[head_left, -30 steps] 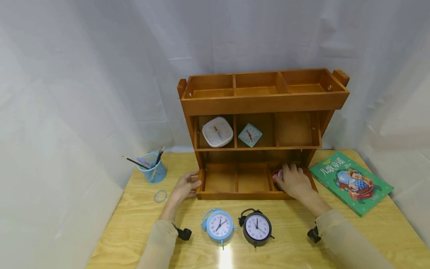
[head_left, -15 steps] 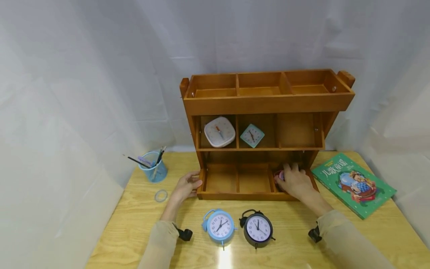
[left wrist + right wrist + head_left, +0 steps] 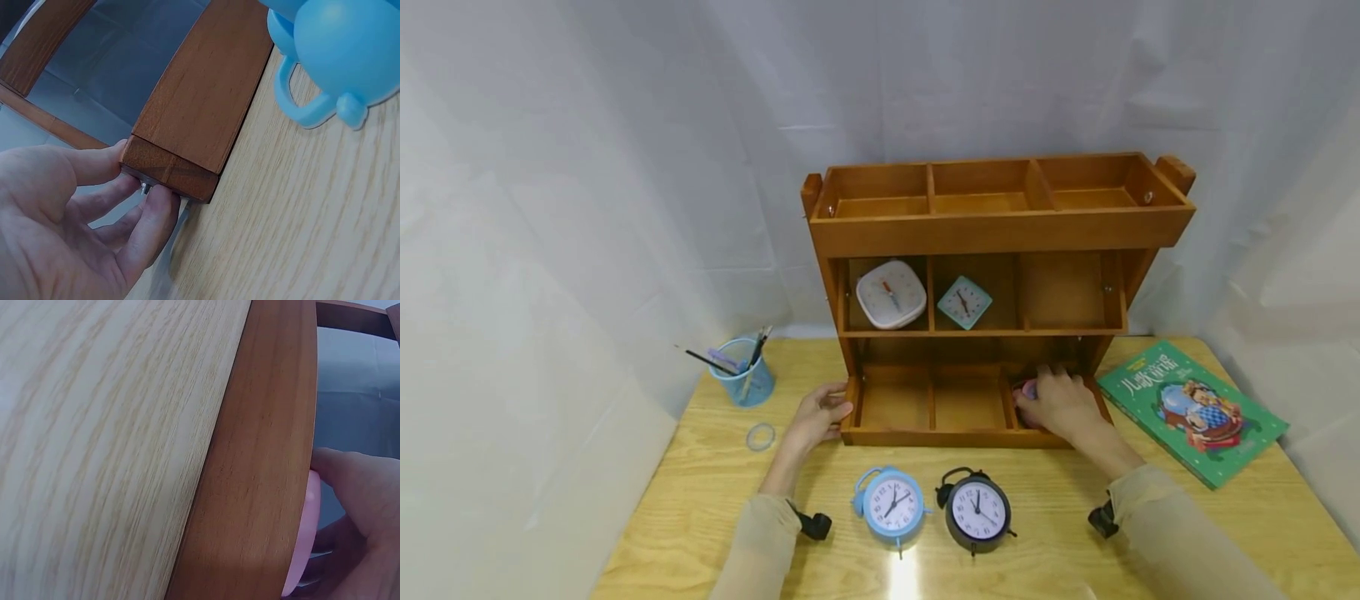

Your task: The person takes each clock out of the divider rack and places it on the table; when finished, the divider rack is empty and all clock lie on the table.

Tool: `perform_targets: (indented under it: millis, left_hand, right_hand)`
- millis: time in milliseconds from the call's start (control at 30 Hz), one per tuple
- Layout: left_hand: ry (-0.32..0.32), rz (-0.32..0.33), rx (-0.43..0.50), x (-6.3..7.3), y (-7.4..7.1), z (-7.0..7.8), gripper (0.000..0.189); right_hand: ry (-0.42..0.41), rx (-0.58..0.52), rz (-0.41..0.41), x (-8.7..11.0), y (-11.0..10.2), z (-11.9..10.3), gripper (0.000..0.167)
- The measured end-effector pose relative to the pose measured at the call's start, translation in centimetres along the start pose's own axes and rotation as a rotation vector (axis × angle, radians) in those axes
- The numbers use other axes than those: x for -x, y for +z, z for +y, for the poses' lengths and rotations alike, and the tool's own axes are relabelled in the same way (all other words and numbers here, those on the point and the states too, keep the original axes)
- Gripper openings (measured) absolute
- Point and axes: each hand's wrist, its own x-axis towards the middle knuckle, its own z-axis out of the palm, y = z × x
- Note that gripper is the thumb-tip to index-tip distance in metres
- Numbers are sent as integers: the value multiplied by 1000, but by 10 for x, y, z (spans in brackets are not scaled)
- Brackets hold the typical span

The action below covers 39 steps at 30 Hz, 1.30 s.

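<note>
A brown wooden shelf (image 3: 1000, 233) with three tiers of compartments stands on the table. My left hand (image 3: 811, 417) grips the left end of its bottom tier, thumb and fingers at the wooden corner (image 3: 170, 170) in the left wrist view. In the bottom right compartment, my right hand (image 3: 1063, 408) holds a smooth pink rounded thing (image 3: 305, 534), mostly hidden by the hand and the front board; I cannot tell its kind. A blue alarm clock (image 3: 893, 506) and a black alarm clock (image 3: 978, 510) lie face up before the shelf.
On the middle tier sit a white rounded-square clock (image 3: 891, 294) and a mint-green square clock (image 3: 964, 302). A blue pen cup (image 3: 748, 383) and a pale ring (image 3: 761, 437) are at the left. A green book (image 3: 1195, 408) lies beside the shelf's right end.
The head view has shifted slightly, so the shelf appears a little further right. Both hands stay at the same spots on the shelf.
</note>
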Motion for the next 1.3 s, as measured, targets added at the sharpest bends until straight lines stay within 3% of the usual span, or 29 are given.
perform_targets:
  millis: [167, 567, 833, 1300]
  left_hand:
    - [3, 7, -3, 1, 1, 1, 51]
    - [-3, 17, 8, 3, 2, 0, 50]
    - [6, 16, 9, 4, 2, 0, 50]
    - [22, 30, 25, 3, 4, -1, 48]
  right_hand:
    - [37, -30, -84, 2, -3, 2, 74]
    - [27, -104, -232, 3, -17, 5, 85]
    - [34, -110, -257, 3, -22, 8, 76]
    - [-46, -181, -225, 6, -30, 12, 54]
